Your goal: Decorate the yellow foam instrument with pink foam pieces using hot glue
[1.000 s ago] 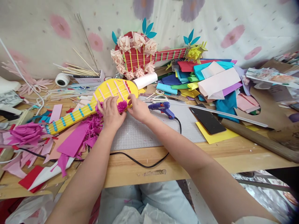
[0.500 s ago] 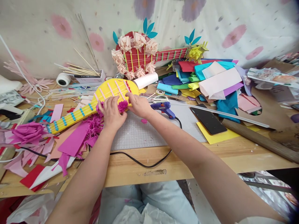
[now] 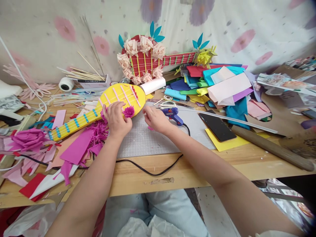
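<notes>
A yellow paper guitar [image 3: 120, 95] lies at an angle on the table, with pink strips, white strings and blue frets on its neck. My left hand [image 3: 115, 121] rests on the lower edge of its body, fingers spread. Right of those fingers a magenta paper flower [image 3: 128, 112] sits on the body; more magenta paper is partly hidden behind the hand. My right hand [image 3: 155, 119] is just off the guitar's right end, over the grey cutting mat [image 3: 138, 141], fingers loosely bent with nothing visible in them. Beside it lies a blue glue gun [image 3: 173, 115].
A red paper guitar [image 3: 142, 59] with pale roses leans at the back. Coloured paper [image 3: 229, 85] is heaped at the right, near a phone [image 3: 217, 126] and a wooden stick [image 3: 271, 148]. Magenta paper [image 3: 76, 146] covers the left side. A black cord [image 3: 148, 171] crosses the front.
My right hand has come off the guitar's edge and moved right and slightly down, uncovering the magenta flower and the body's right end. My left hand stays on the guitar.
</notes>
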Tool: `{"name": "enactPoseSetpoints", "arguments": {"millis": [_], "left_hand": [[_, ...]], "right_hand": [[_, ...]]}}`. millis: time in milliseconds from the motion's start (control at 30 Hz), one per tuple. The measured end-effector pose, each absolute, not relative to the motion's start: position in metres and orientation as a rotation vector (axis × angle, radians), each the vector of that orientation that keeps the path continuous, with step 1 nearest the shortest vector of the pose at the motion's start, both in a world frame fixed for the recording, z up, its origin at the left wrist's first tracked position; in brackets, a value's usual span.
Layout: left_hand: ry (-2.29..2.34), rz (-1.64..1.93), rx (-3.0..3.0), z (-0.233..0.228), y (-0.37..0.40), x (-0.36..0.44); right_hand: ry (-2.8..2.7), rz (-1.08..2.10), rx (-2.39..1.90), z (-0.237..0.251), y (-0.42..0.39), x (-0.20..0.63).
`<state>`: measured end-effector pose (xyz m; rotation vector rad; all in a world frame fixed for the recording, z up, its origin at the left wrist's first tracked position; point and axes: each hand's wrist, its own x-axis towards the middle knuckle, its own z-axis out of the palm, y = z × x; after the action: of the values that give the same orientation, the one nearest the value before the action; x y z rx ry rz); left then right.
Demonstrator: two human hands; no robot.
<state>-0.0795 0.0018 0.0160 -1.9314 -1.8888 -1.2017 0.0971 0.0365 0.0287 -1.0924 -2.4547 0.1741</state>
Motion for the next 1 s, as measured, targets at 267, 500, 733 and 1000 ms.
{"name": "enactPoseSetpoints", "arguments": {"millis": [267, 500, 733, 1000], "left_hand": [[-1.741, -1.187, -2.35, 0.008, -0.006, -0.046], [-2.043, -0.839, -2.524, -0.009, -0.008, -0.021], [-2.119, -0.957, -2.442, -0.016, -0.002, -0.025], [-2.245, -1.242, -2.545, -0.02, 0.004, -0.029]], "right_hand": [[-2.358, 0.477, -1.168, 0.009, 0.021, 0.163], [-2.158, 1.154, -1.4, 0.029, 0.02, 0.217], [-1.863, 0.608, -1.524, 0.012, 0.041, 0.227], [-1.903, 0.532, -1.535, -0.015, 0.051, 0.197]]}}
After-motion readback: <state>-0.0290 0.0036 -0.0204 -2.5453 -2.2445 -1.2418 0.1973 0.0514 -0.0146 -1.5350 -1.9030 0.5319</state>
